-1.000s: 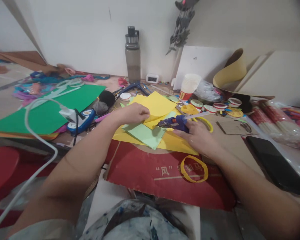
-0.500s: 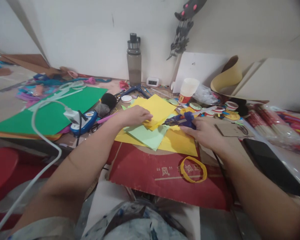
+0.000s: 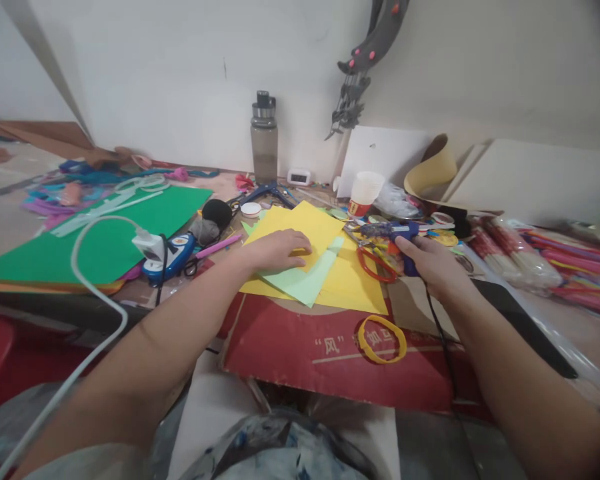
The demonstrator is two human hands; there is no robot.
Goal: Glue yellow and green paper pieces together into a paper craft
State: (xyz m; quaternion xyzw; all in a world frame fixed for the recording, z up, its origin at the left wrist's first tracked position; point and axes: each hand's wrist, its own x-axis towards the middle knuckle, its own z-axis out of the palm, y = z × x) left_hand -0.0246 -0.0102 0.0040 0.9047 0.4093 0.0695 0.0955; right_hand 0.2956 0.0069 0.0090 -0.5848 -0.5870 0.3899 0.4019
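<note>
My left hand lies on a yellow paper sheet, fingers stretched and slightly bent. Part of a light green sheet shows beneath it, over a larger yellow sheet. To the right of the papers, my right hand is closed around the handle of a blue glue gun, whose nozzle points left. A black cord hangs from its grip. A red loop, perhaps a scissors handle, lies below the nozzle. Nearer to me, a yellow ring rests on a red printed board.
Green sheets lie at left beside a blue power socket block with a white plug and cable. At the back stand a grey bottle, small clock and paper cups. A dark phone and wrapped sticks sit at right.
My right hand has drawn the glue gun to the right, away from the yellow sheet. My left fingers have gone from the sheet's edge to lying on it. The view has tilted slightly upward.
</note>
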